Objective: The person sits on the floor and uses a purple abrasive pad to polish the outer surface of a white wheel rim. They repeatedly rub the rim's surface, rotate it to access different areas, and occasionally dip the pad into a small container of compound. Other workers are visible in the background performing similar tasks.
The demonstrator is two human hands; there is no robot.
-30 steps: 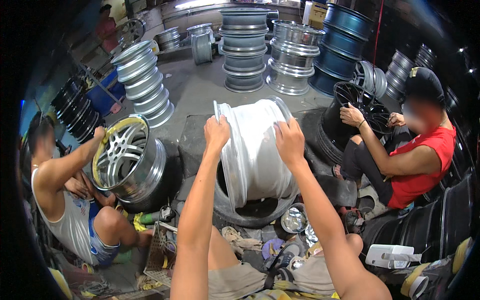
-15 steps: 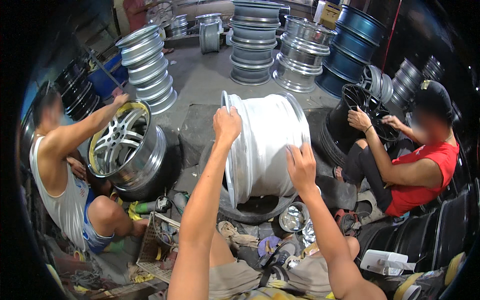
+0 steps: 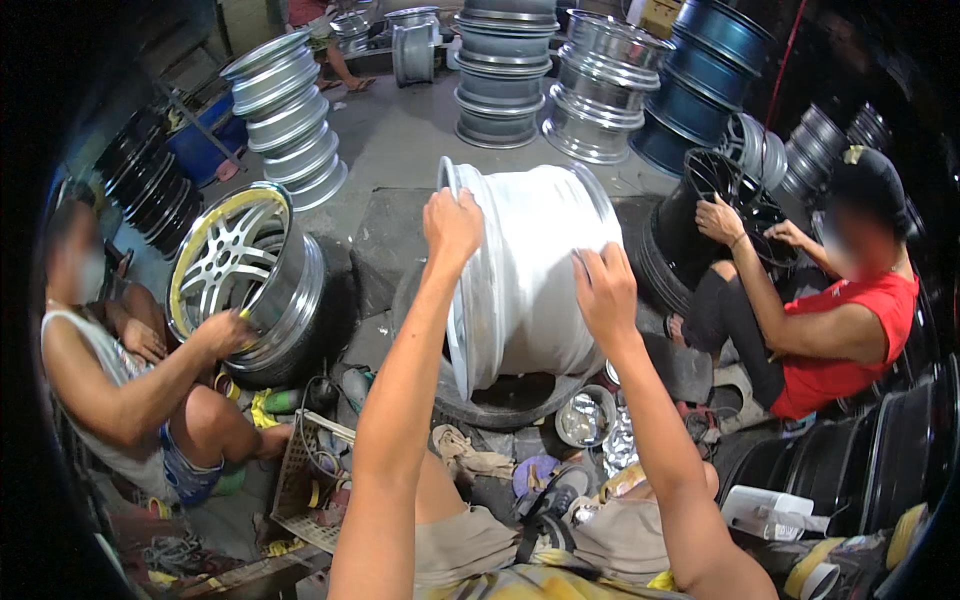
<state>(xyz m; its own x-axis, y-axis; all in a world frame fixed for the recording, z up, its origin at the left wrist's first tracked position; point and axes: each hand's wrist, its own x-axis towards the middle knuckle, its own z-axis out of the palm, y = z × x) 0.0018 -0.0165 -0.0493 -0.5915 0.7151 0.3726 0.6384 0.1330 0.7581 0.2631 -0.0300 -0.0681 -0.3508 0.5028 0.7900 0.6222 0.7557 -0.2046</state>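
A pale silver wheel rim (image 3: 545,280) is lying on its side atop a black tire (image 3: 505,412), a person's left hand (image 3: 453,228) gripping its flange above the tire's left side. The right hand (image 3: 605,285) is holding bent fingers at the barrel; whether they are pinching anything cannot be told. Left of the tire, a co-worker (image 3: 110,390) is working at a spoked wheel (image 3: 225,255); right of it, a co-worker in red (image 3: 840,345) is handling a black wheel (image 3: 675,235). A metal bowl (image 3: 585,440) is sitting by the tire's near right edge.
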